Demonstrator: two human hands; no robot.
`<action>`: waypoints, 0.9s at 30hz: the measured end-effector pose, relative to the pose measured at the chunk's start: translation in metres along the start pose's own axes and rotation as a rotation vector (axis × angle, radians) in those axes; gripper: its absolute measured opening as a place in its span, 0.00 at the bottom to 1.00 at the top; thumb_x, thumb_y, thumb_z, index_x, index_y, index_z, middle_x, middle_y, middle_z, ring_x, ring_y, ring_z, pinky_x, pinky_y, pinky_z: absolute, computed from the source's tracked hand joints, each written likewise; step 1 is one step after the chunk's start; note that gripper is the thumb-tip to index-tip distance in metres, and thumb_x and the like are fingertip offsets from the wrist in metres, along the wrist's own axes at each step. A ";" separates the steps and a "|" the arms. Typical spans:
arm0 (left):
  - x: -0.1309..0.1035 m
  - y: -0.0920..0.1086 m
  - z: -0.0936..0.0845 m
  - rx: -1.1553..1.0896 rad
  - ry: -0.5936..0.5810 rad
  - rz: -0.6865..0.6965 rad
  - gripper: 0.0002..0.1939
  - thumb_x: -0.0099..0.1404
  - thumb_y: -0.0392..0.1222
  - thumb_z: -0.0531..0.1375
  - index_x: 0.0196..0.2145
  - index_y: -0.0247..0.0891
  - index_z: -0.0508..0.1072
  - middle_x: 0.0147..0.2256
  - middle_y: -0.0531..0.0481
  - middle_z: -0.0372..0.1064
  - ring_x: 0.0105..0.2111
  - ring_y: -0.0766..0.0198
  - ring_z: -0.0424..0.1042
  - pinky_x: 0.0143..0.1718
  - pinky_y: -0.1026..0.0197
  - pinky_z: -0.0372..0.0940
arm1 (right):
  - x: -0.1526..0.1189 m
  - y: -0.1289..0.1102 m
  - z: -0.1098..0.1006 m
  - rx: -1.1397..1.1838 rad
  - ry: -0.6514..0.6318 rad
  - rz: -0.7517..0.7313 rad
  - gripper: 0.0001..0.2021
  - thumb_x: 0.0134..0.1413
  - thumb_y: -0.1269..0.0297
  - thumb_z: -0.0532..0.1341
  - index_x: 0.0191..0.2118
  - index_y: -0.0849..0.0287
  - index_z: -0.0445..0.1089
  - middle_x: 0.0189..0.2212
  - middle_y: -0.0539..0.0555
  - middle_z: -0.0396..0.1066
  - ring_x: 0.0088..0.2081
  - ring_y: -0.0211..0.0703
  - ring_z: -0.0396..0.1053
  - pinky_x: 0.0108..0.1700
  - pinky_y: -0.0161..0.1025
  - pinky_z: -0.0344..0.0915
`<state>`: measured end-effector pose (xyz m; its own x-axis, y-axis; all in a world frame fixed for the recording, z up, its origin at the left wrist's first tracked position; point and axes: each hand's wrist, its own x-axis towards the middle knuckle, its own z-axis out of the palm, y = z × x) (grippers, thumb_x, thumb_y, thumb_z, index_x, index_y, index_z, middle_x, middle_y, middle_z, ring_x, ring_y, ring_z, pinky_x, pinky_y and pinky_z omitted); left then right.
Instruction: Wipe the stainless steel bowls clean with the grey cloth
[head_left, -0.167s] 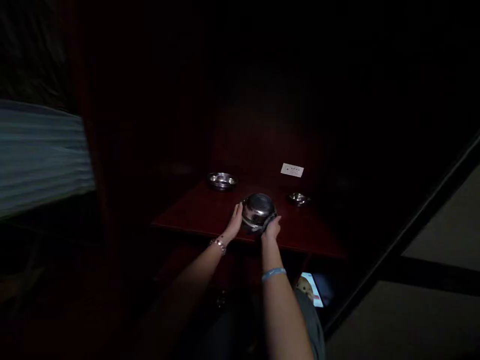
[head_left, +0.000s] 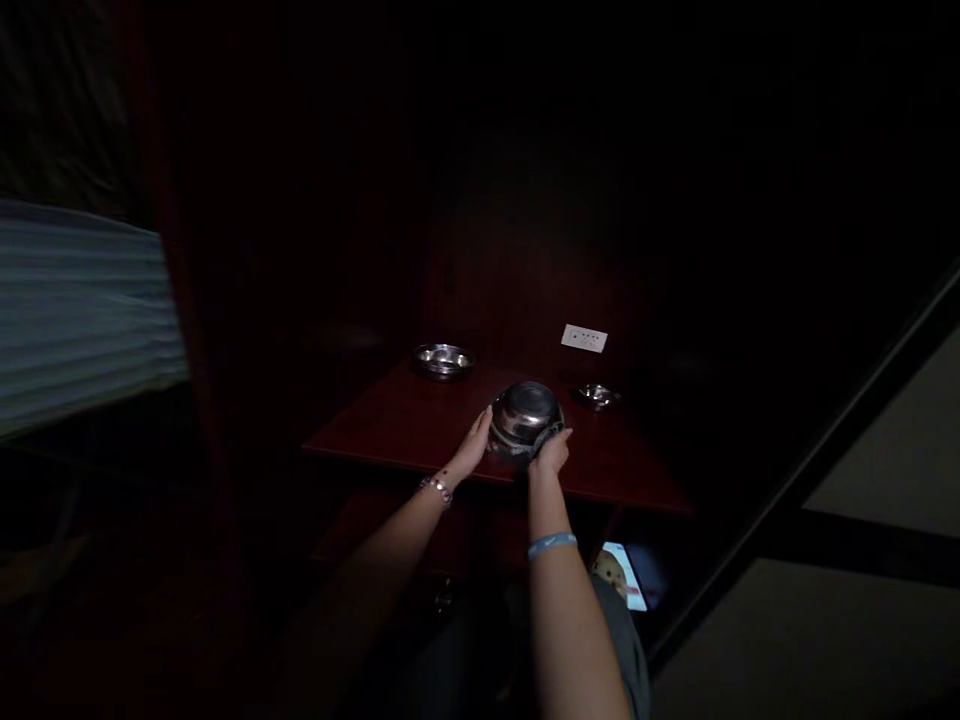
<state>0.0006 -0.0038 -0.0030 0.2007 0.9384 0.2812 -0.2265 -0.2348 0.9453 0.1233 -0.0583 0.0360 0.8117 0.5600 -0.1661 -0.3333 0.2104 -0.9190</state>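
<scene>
A shiny metal bowl [head_left: 526, 412], turned bottom up, is held tilted over the front part of the dark red table [head_left: 390, 425]. My left hand [head_left: 474, 445] presses its fingers along the bowl's left side. At the lower right of the rim, my right hand [head_left: 553, 452] grips it, with the thumb pointing outward. Something dark and grey shows along the rim by the right hand, too dim to name. Behind to the left stands a wide metal basin [head_left: 444, 362]. A smaller metal bowl [head_left: 598, 397] sits to the right.
A white socket plate [head_left: 584, 338] is on the dark back wall. Below the table at right glows a phone or tablet screen [head_left: 624, 577]. A dark slanting edge [head_left: 806, 480] borders the right side. Pale bluish ribbed cloth [head_left: 86, 315] shows at far left. Most surroundings are too dark to make out.
The held bowl and my right hand have shifted slightly to the right. My left hand has followed a little, its fingers still against the bowl's side.
</scene>
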 end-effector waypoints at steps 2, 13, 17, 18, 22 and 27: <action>-0.001 0.002 0.001 0.016 -0.033 0.006 0.32 0.65 0.70 0.52 0.36 0.35 0.75 0.24 0.49 0.71 0.23 0.65 0.68 0.26 0.63 0.61 | 0.003 0.003 0.001 0.011 0.005 -0.016 0.29 0.68 0.48 0.46 0.48 0.71 0.73 0.45 0.68 0.78 0.49 0.50 0.77 0.47 0.38 0.74; -0.005 0.012 0.001 -0.012 -0.044 0.068 0.31 0.63 0.69 0.55 0.30 0.35 0.75 0.22 0.50 0.70 0.22 0.65 0.66 0.25 0.63 0.58 | 0.006 0.014 0.006 0.082 -0.041 0.004 0.26 0.66 0.50 0.48 0.48 0.68 0.72 0.49 0.68 0.77 0.49 0.48 0.77 0.48 0.39 0.73; -0.004 0.011 0.001 0.002 -0.044 0.077 0.31 0.63 0.70 0.55 0.29 0.35 0.75 0.22 0.50 0.70 0.22 0.66 0.65 0.25 0.63 0.58 | 0.004 0.013 0.004 0.117 -0.032 0.059 0.25 0.66 0.51 0.48 0.48 0.67 0.72 0.47 0.66 0.77 0.50 0.49 0.77 0.50 0.42 0.73; -0.004 0.012 0.001 0.005 -0.047 0.079 0.31 0.62 0.70 0.55 0.29 0.35 0.74 0.22 0.50 0.70 0.22 0.66 0.65 0.26 0.63 0.58 | 0.004 0.013 0.004 0.123 -0.030 0.072 0.24 0.65 0.51 0.48 0.47 0.67 0.72 0.46 0.66 0.78 0.50 0.49 0.77 0.50 0.42 0.74; -0.007 0.015 0.002 0.027 -0.044 0.075 0.31 0.62 0.70 0.55 0.27 0.36 0.73 0.22 0.51 0.69 0.22 0.66 0.64 0.26 0.63 0.58 | 0.004 0.013 0.004 0.185 -0.056 0.089 0.24 0.65 0.52 0.46 0.45 0.63 0.72 0.41 0.61 0.78 0.46 0.46 0.78 0.48 0.42 0.74; -0.007 0.015 0.002 0.064 -0.038 0.091 0.31 0.62 0.71 0.54 0.25 0.37 0.71 0.21 0.52 0.67 0.22 0.66 0.62 0.25 0.63 0.57 | -0.001 0.007 0.007 0.305 -0.126 0.069 0.20 0.64 0.55 0.43 0.40 0.58 0.70 0.33 0.52 0.77 0.40 0.41 0.77 0.43 0.39 0.74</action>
<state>-0.0022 -0.0142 0.0101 0.2188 0.9024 0.3712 -0.1839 -0.3355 0.9239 0.1171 -0.0524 0.0324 0.7230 0.6717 -0.1616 -0.5291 0.3879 -0.7547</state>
